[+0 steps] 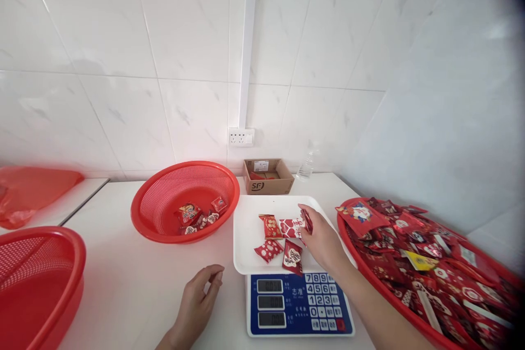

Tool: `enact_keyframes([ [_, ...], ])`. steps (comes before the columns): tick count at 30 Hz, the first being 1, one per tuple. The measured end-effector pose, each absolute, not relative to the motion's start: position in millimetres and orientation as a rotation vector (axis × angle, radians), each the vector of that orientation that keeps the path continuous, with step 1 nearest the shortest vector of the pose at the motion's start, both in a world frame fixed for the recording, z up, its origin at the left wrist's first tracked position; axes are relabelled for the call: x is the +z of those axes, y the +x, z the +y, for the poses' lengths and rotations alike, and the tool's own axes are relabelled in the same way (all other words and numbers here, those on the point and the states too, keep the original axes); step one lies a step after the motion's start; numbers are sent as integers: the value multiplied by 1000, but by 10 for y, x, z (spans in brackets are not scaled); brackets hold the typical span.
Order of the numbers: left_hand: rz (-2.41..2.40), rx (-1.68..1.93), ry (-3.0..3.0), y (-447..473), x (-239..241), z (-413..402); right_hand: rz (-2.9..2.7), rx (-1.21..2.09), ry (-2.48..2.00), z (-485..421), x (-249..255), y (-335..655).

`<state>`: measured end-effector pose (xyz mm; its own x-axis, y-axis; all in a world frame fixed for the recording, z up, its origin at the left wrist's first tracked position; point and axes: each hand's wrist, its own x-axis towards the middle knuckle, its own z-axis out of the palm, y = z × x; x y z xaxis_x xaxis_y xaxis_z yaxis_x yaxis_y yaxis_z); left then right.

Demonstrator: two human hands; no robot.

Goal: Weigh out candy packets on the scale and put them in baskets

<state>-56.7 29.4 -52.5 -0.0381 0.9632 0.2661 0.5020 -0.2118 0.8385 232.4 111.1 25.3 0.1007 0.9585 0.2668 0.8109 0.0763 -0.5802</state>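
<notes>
Above the right side of the white weighing tray (248,254), my right hand (322,238) is closed on a small dark red wrapped packet (307,221). Several other red packets lie on the tray. One is red and gold (270,226), one white with red hearts (290,228), one dotted (269,250), and one dark red (292,256) with a white patch. My left hand (197,303) rests low over the table, left of the blue scale panel (299,306). Its fingers are curled towards the thumb, and nothing shows in them.
On the right stands a red basin (346,232) heaped with wrapped packets. Behind my left hand, a red mesh basket (141,224) holds several packets. Another red basket (76,262) is at far left. A cardboard box (268,186) and clear bottle (305,167) stand by the wall.
</notes>
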Motion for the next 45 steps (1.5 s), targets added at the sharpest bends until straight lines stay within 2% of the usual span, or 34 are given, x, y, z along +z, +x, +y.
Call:
enact_keyframes([
  [9,1503,1166,1749,-569,-564,299,-2021,297,-1898,986,294,2159],
  [16,1529,1145,1758,-561,-523,294,-2102,56,-1899,1035,292,2110],
  [29,1519,1185,1740,-563,-534,315,-1739,445,-1735,1035,307,2415],
  [35,1506,1184,1716,-554,-591,316,-1669,292,-1854,965,147,2530],
  [45,1516,1168,1700,-546,-635,326,-1745,374,-1940,842,174,2451],
])
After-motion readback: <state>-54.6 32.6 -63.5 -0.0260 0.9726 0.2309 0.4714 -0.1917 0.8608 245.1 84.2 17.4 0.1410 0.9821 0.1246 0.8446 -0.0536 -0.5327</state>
